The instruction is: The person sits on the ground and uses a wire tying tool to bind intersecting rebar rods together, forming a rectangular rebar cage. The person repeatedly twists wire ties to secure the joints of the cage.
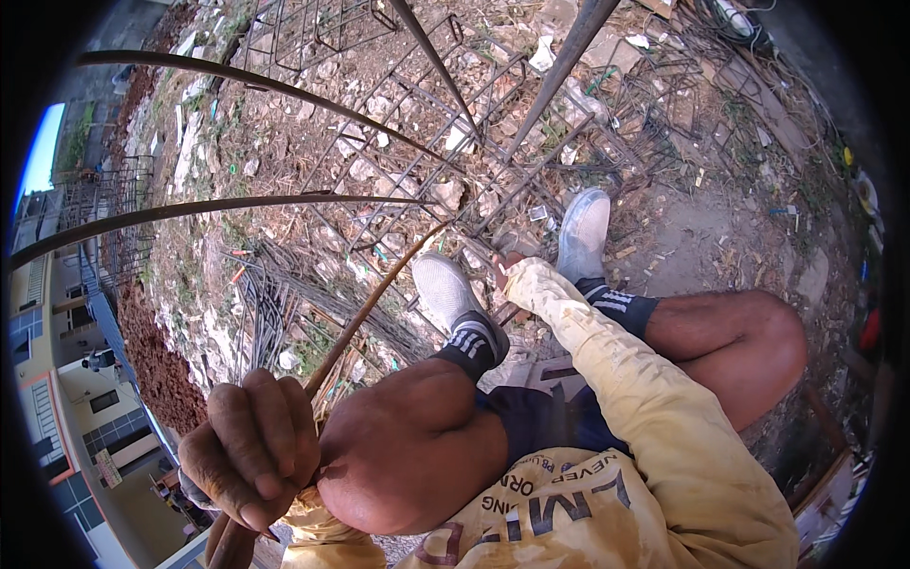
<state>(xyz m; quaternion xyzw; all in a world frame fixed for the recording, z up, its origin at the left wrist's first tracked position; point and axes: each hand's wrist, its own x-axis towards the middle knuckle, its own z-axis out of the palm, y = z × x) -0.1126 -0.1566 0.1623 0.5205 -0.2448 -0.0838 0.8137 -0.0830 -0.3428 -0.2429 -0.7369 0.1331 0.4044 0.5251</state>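
My left hand is raised at the lower left, its fingers curled round a brown steel bar. That bar slants from beside my left knee up to a rebar cage on the ground between my feet. Farther down, my right hand is at the cage's near end, between my two shoes. Its fingers look closed, but the yellow sleeve covers most of them and what they hold is too small to make out. Several long bars rise from the cage toward the left and the far side.
Thin steel rods or wires lie bundled left of my left shoe. Stones and scraps litter the rough ground, with more rebar frames at the far side. A red soil strip and buildings are at the left.
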